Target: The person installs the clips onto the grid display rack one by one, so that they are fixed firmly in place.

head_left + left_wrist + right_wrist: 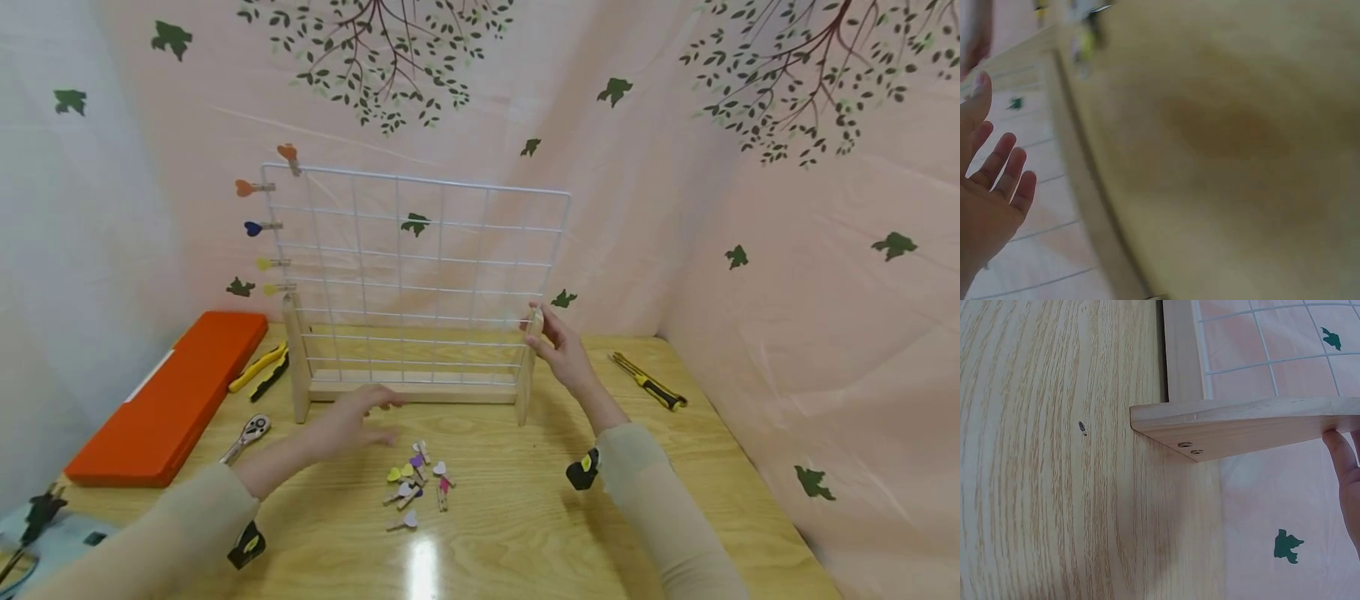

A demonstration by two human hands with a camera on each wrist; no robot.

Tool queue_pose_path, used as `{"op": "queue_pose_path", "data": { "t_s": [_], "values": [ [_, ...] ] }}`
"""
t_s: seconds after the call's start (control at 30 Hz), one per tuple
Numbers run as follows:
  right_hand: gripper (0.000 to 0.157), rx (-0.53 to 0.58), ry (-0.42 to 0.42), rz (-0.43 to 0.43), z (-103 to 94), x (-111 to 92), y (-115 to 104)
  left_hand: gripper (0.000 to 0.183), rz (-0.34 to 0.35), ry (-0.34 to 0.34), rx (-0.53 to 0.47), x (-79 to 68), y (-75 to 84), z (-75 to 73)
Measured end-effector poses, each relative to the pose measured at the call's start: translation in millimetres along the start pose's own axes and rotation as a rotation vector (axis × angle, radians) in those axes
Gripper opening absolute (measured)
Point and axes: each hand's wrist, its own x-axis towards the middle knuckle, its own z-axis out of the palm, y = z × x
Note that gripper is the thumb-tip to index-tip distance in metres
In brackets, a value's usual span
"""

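Note:
A white wire grid (420, 250) stands upright in a wooden stand (412, 393). Heart-topped clothespins, two orange, one blue (253, 228) and two yellow, are clipped at its upper left corner and down the left edge. My right hand (564, 354) holds the top of the stand's right post (527, 375) between thumb and fingers; the right wrist view shows the post's outer face (1235, 439). With fingers spread and nothing in it, my left hand (348, 423) hovers before the stand's base. Just right of it, a loose pile of heart clothespins (412, 475) lies on the table, in purple, yellow, white and pink.
A long orange case (168, 400) lies at the left, with yellow-and-black pliers (262, 371) and a ratchet wrench (251, 433) nearby. Another yellow-and-black tool (651, 382) rests at the right. Fabric walls surround the wooden table (525, 517). A pale object with a cable (45, 533) sits at lower left.

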Motion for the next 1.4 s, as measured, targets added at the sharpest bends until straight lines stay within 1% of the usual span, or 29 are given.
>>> {"op": "queue_pose_path", "data": {
  "t_s": [0.1, 0.13, 0.2, 0.27, 0.43, 0.53, 0.6, 0.67, 0.8, 0.87, 0.93, 1.03, 1.1, 1.17, 1.27, 1.33, 1.4],
  "values": [
    [0.055, 0.0, 0.007, 0.014, 0.8, 0.6, -0.4, 0.058, -0.012, -0.103, -0.021, -12.2, -9.8, 21.4],
    [0.055, -0.001, 0.008, 0.02, 0.8, 0.6, -0.4, 0.058, -0.004, -0.123, -0.008, -15.5, -12.6, 26.7],
    [0.055, -0.004, 0.008, 0.025, 0.9, 0.4, -0.4, 0.055, 0.011, -0.149, 0.019, -21.1, -16.4, 33.8],
    [0.055, -0.003, 0.008, 0.025, 1.3, 0.4, -0.5, 0.049, 0.028, -0.15, 0.023, -24.6, -18.5, 38.2],
    [0.054, 0.001, 0.007, 0.009, 2.0, 0.6, 0.4, 0.032, 0.067, -0.115, -0.001, -27.1, -17.8, 41.6],
    [0.054, -0.011, 0.006, 0.009, 2.6, -0.1, 0.7, 0.027, 0.081, -0.112, 0.005, -27.1, -16.8, 43.0],
    [0.055, -0.016, 0.005, 0.014, 3.0, -0.6, 0.7, 0.024, 0.072, -0.123, 0.0, -27.2, -16.7, 43.1],
    [0.055, -0.023, 0.001, 0.017, 3.2, -0.8, 0.7, 0.021, 0.055, -0.131, -0.027, -26.8, -17.3, 42.1],
    [0.055, -0.012, 0.003, 0.005, 3.4, -0.5, 0.9, 0.016, -0.022, -0.156, -0.109, -24.3, -16.9, 35.2],
    [0.054, 0.001, 0.008, -0.004, 3.6, -0.1, 1.0, 0.014, -0.05, -0.166, -0.139, -22.0, -14.8, 29.0],
    [0.054, 0.008, 0.011, -0.011, 3.5, 0.4, 1.3, 0.013, -0.045, -0.149, -0.174, -18.3, -11.0, 20.6],
    [0.054, 0.013, 0.012, -0.013, 3.0, 0.6, 1.2, 0.011, -0.02, -0.077, -0.172, -11.3, -0.5, 3.7],
    [0.054, 0.017, 0.011, -0.012, 2.5, 0.7, 1.3, 0.01, -0.007, -0.016, -0.162, -5.6, 8.8, -10.8],
    [0.054, 0.02, 0.009, -0.01, 2.1, 0.9, 1.3, 0.01, -0.012, 0.031, -0.143, 0.5, 18.1, -27.0],
    [0.054, 0.024, 0.008, -0.002, 1.5, 1.5, 1.6, 0.011, -0.038, 0.082, -0.098, 9.6, 34.9, -56.1],
    [0.054, 0.025, 0.004, 0.002, 1.1, 1.4, 1.8, 0.012, -0.03, 0.119, -0.059, 16.4, 45.7, -76.5],
    [0.054, 0.027, 0.003, 0.006, 0.8, 1.4, 2.1, 0.012, -0.027, 0.173, 0.001, 23.1, 57.8, -98.7]
  ]
}}
